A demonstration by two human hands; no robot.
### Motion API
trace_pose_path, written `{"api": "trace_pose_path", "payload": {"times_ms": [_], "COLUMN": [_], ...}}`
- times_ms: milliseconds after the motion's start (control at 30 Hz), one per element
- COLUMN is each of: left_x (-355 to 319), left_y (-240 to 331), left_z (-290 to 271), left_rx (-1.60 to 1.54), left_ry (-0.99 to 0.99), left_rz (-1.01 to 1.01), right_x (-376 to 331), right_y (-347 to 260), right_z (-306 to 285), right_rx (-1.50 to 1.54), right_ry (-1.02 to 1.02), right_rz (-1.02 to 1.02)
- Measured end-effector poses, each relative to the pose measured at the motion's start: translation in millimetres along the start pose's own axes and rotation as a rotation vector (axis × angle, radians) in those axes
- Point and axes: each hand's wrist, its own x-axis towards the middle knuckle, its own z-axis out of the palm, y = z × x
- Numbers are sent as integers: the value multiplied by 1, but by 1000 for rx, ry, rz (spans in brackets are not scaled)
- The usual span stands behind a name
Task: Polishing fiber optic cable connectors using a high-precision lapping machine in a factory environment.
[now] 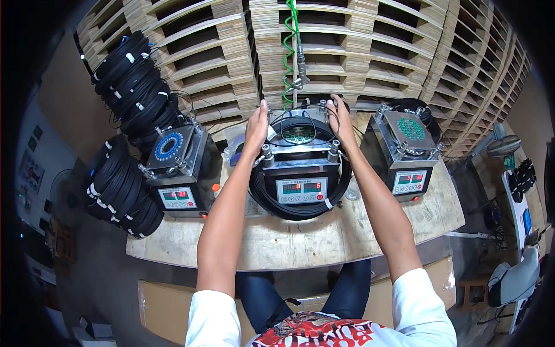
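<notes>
A coil of black cable (298, 211) hangs around the middle test machine (302, 191), its lower part in front of the display panel and its upper part over the metal top. My left hand (257, 130) closes on the coil's upper left side, thumb upward, its other fingers mostly hidden. Across from it, my right hand (341, 122) closes on the upper right side, fingers pointing away from me. Thin loose cable loops cross between the hands above green connectors (298, 135). A white tie (329, 203) wraps the coil at lower right.
Similar machines stand at left (179, 168) and right (409, 150) on the wooden table (277, 243). Stacked black cable coils (130, 87) rise at the left. Wooden pallets (370, 52) fill the back; a green spiral air hose (288, 52) hangs before them. A small orange-capped bottle (216, 188) stands nearby.
</notes>
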Motion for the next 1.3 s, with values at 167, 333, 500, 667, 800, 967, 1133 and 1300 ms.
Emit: {"api": "trace_pose_path", "payload": {"times_ms": [167, 333, 500, 667, 800, 967, 1133, 1300], "left_x": [2, 5, -1, 4, 11, -11, 6, 11], "left_y": [-7, -6, -5, -6, -18, 7, -13, -24], "left_z": [0, 7, 3, 2, -2, 4, -2, 2], "left_rx": [57, -45, -118, -62, -52, -3, -14, -70], "left_ry": [94, 62, 50, 32, 143, 71, 57, 42], "left_rz": [59, 2, 41, -19, 24, 65, 130, 163], "right_x": [-3, 2, -3, -2, -6, -1, -1, -3], "right_y": [-10, 0, -7, 6, -3, 3, 0, 1], "right_z": [-3, -5, -3, -4, -1, -6, 3, 0], "right_rx": [160, 103, -59, 48, 168, 190, 55, -10], "right_ry": [-61, -10, -1, -60, -95, -60, -32, -51], "right_rz": [165, 158, 162, 26, 46, 130, 113, 32]}}
